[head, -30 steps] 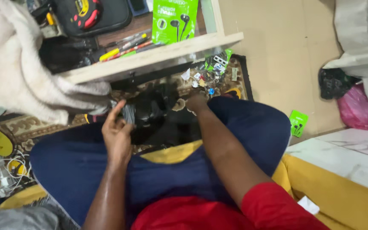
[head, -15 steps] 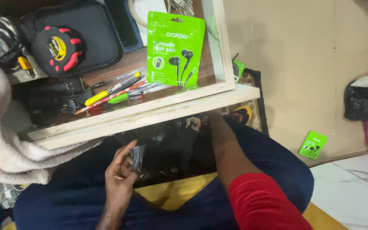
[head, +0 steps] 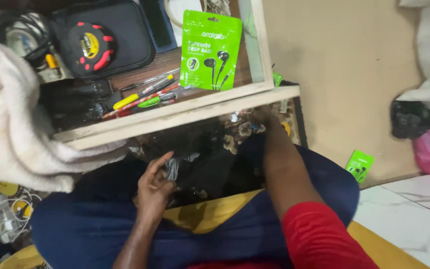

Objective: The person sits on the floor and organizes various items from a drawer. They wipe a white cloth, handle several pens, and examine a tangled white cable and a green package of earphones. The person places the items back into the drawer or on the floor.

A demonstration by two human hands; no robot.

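Sitting cross-legged, a small grey bundle (head: 171,169) is pinched in the curled left hand (head: 156,187) over the lap | right hand (head: 261,119) reaches under the desk's front edge, grip hidden | green earphone packet (head: 210,50) lies near the desk's front-right corner.

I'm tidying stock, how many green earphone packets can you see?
2. One green earphone packet lies on the wooden tray beside the pens; a second packet lies on the floor near the marble slab. A green scrap past the tray's corner may be another.
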